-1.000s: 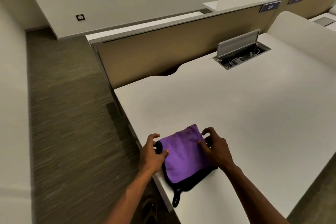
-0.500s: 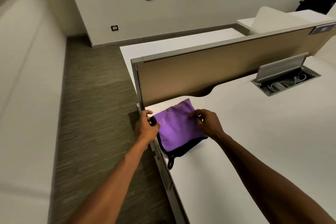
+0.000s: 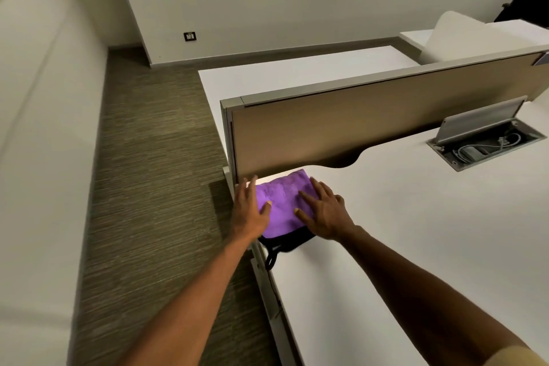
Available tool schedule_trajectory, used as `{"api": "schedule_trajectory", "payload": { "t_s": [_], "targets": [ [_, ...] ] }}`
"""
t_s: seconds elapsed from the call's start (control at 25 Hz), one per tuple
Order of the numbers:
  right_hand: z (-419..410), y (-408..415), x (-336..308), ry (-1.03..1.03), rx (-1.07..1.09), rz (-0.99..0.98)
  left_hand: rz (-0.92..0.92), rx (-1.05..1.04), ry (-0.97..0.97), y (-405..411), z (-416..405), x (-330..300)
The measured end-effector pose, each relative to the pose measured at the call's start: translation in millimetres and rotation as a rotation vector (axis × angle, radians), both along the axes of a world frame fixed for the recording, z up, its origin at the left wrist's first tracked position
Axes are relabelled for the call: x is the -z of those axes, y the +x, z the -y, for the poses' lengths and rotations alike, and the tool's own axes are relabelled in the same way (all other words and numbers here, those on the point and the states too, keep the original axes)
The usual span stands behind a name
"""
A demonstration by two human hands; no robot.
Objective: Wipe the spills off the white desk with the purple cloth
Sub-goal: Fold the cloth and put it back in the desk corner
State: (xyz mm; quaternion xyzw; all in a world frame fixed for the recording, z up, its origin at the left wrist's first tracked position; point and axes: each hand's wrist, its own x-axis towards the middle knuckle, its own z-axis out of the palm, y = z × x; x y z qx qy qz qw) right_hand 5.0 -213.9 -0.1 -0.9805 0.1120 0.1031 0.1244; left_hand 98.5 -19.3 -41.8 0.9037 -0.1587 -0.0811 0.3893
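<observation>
Purple cloth [image 3: 282, 202] lies at the far left corner of the white bench [image 3: 416, 232], against the foot of the tan divider panel [image 3: 356, 128], farther along the bench than a second ago, its black underside [image 3: 285, 242] showing at the near edge. Left hand [image 3: 248, 211] and right hand [image 3: 325, 211] press it flat, fingers now straight where they were curled before: grip wide, nothing pinched. Open cable box [image 3: 487, 145] sits far right; striped carpet [image 3: 148, 187] left.
</observation>
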Motion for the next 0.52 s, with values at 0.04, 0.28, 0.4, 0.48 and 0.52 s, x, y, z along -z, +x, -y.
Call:
{"api": "schedule_trajectory", "payload": {
  "t_s": [0.04,0.28,0.4,0.48,0.52],
  "targets": [
    [-3.2,-9.0,6.7,-0.038,-0.074,-0.020,0.085,0.087,0.104,-16.0,3.4,9.2],
    [2.1,-34.4,26.4,-0.012,-0.110,-0.113,0.207,0.204,0.446,-51.5,19.1,46.2],
    [9.8,-44.4,15.6,0.037,-0.050,-0.074,0.168,0.197,0.514,-51.7,18.5,38.3],
    [17.1,-60.0,7.4,0.063,0.019,-0.022,0.161,0.161,0.498,-58.9,22.2,27.2],
    [24.6,-69.2,2.7,0.074,0.053,0.009,0.182,0.129,0.447,-66.6,25.7,19.2]
  ]
}}
